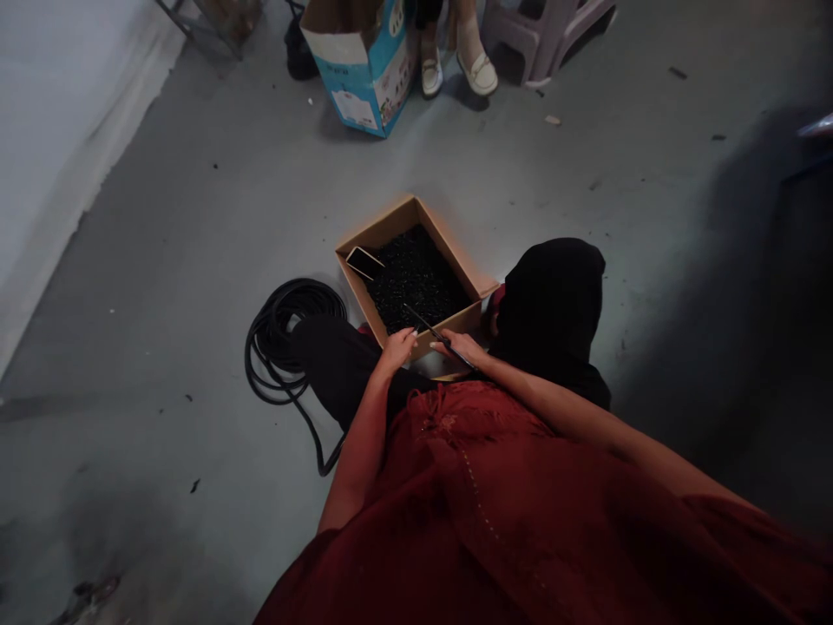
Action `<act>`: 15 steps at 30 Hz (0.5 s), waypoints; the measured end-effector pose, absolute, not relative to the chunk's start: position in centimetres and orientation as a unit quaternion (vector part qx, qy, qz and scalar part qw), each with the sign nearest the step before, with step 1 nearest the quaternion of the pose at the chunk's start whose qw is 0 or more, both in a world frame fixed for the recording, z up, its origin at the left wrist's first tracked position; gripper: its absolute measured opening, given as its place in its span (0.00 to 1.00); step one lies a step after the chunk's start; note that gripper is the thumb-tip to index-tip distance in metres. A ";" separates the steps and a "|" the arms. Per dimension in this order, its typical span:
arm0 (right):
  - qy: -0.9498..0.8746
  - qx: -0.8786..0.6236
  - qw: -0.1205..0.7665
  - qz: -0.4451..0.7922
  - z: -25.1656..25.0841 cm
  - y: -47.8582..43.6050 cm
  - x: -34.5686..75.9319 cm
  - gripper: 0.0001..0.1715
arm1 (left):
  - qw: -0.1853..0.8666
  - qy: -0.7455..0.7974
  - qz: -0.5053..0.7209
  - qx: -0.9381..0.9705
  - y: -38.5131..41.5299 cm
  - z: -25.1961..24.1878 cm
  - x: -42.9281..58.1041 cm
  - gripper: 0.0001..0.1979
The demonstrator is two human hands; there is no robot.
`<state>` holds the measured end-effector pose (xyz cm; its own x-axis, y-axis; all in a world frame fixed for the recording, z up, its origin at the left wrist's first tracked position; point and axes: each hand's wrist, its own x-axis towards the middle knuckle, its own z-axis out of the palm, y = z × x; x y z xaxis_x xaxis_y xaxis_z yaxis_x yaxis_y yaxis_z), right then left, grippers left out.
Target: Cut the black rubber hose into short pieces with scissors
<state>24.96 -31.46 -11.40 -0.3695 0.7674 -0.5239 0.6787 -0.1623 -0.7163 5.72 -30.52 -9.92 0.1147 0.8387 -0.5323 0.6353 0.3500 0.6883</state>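
Note:
A cardboard box [407, 217] stands on the concrete floor between my knees, filled with small black pieces [416, 278] that could be rubber or plastic. A smartphone [364, 262] lies on the heap against the box's left wall. My right hand [454, 347] grips a slim dark tool [437, 334], possibly snips, with its tip reaching over the black pieces. My left hand [398, 347] rests at the box's near rim, close to the pieces, with nothing visible in it.
A coil of black cable [286, 338] lies on the floor left of the box. Black trousers cover my knees. Farther off are a blue-and-white carton [364, 65], a person's cream loafers [459, 69], a pale pink stool [547, 35] and a white sheet [65, 113].

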 end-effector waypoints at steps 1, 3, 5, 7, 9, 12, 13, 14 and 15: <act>-0.642 -0.565 0.047 0.517 -11.5 -31.4 25.0 0.21 | 0.496 0.657 0.100 0.559 -30.5 -10.1 5.7 0.19; -0.631 -0.574 0.057 0.518 -11.7 -31.2 25.1 0.21 | 0.499 0.656 0.098 0.557 -30.6 -10.4 5.7 0.19; -0.619 -0.583 0.069 0.522 -11.9 -31.0 25.1 0.22 | 0.500 0.657 0.096 0.556 -30.6 -10.6 5.7 0.20; -0.606 -0.589 0.082 0.529 -12.0 -30.9 25.2 0.22 | 0.501 0.659 0.093 0.554 -30.6 -10.7 5.8 0.21; -0.592 -0.592 0.098 0.538 -12.1 -30.8 25.2 0.21 | 0.501 0.660 0.089 0.553 -30.5 -10.5 5.8 0.21; -0.567 -0.590 0.128 0.561 -12.3 -30.9 25.4 0.19 | 0.504 0.657 0.075 0.556 -30.5 -10.1 5.9 0.20; -0.558 -0.587 0.140 0.570 -12.4 -30.9 25.4 0.18 | 0.506 0.653 0.069 0.559 -30.6 -9.9 6.0 0.20; -0.548 -0.584 0.152 0.580 -12.5 -30.9 25.5 0.18 | 0.510 0.649 0.062 0.562 -30.6 -9.8 6.1 0.20; -0.538 -0.580 0.164 0.589 -12.6 -31.0 25.5 0.18 | 0.514 0.643 0.056 0.565 -30.8 -9.7 6.3 0.19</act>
